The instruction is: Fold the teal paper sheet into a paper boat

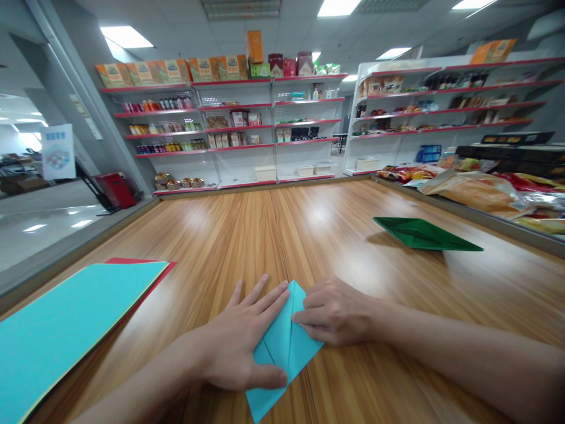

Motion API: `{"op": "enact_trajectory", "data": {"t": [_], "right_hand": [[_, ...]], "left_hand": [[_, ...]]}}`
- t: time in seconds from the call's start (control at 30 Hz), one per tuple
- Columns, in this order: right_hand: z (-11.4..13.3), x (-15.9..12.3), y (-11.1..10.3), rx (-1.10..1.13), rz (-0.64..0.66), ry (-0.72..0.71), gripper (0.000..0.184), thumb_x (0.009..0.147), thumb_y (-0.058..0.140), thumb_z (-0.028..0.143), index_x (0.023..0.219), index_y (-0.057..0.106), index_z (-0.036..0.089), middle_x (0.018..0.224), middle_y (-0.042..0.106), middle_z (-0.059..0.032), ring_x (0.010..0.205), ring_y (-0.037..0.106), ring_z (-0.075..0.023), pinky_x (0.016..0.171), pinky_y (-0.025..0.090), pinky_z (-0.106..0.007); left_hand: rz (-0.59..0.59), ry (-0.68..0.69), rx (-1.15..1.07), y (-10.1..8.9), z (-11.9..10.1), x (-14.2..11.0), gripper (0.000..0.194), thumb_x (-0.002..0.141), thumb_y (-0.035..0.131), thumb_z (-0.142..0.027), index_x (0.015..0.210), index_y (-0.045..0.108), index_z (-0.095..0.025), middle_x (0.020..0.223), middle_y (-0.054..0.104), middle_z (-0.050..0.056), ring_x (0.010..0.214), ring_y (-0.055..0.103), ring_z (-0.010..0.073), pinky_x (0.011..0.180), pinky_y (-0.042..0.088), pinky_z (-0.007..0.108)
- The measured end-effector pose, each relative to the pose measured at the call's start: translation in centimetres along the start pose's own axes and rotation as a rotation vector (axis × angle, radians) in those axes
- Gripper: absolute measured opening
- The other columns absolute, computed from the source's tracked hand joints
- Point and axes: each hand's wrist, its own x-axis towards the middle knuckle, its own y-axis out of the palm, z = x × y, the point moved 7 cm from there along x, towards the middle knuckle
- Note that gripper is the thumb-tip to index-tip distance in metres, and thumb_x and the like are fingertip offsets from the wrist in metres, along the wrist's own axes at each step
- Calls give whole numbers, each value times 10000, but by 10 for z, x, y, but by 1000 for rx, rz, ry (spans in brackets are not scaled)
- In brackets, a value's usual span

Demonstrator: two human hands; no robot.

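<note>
A folded sheet of light blue paper (286, 344) lies on the table in front of me, with crease lines and a pointed top. My left hand (238, 335) rests flat on its left side, fingers spread, the thumb across its lower part. On the right, my right hand (338, 312) is curled, its fingertips pinched at the paper's middle fold line. The paper's left and upper right edges are partly hidden under my hands. Farther off to the right stands a folded green paper boat shape (424, 234), touching neither hand.
A stack of blue, yellow and red paper sheets (83, 318) lies at the left. The wooden table (220, 229) has a raised edge. Packaged snacks (481, 191) are heaped beyond its right side. Stocked shelves (233, 112) stand behind, and a red object (115, 189) is at far left.
</note>
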Motion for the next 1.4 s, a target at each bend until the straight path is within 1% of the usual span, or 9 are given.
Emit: {"op": "enact_trajectory", "data": {"t": [0.27,0.5,0.67,0.87,1.03,1.23,1.4], "right_hand": [[1,0,-4,21,-54,-18,172,873,495,210,828,659,184,620,583,-1,566,512,-120,533,298,-272],[1,-1,0,-10,11,-5,167,876,497,227,849,659,195,629,591,2,570,511,-124,526,268,-290],[4,-2,-2,4,14,-35,169,886,492,239,874,656,201,654,607,-3,588,521,-125,526,269,-290],[4,-1,-2,8,29,-13,175,886,488,233,846,656,199,638,601,-1,570,516,-123,507,260,-285],[9,-2,-2,17,-4,-72,193,896,477,244,841,654,191,621,584,-4,550,494,-117,506,262,-273],[11,0,-1,-5,41,-64,191,894,470,240,829,644,196,607,582,5,534,482,-118,503,247,-293],[14,-2,0,-12,46,-93,191,897,463,245,840,640,203,604,577,11,531,477,-122,502,244,-306]], "left_hand": [[2,9,-10,1,1,-1,1043,733,550,-714,1456,-93,-325,1542,-57,3,1387,-83,378,1063,25,687],[-9,19,-18,1,1,1,1042,733,553,-710,1453,-96,-326,1542,-60,15,1380,-87,399,1060,14,692],[-6,13,-12,0,0,1,1045,730,559,-708,1456,-90,-329,1545,-45,13,1381,-85,395,1059,28,693],[-2,11,-8,-1,-2,1,1036,736,557,-700,1454,-89,-327,1543,-44,22,1379,-78,400,1057,25,693],[-5,10,-2,0,-1,1,1038,735,551,-709,1453,-99,-336,1543,-53,7,1382,-84,390,1056,28,693],[-7,10,3,1,0,0,1031,739,545,-710,1457,-88,-329,1544,-46,6,1385,-80,384,1054,31,695],[-2,3,8,0,0,-1,1050,729,549,-717,1457,-93,-315,1543,-55,3,1389,-83,373,1062,36,685]]}}
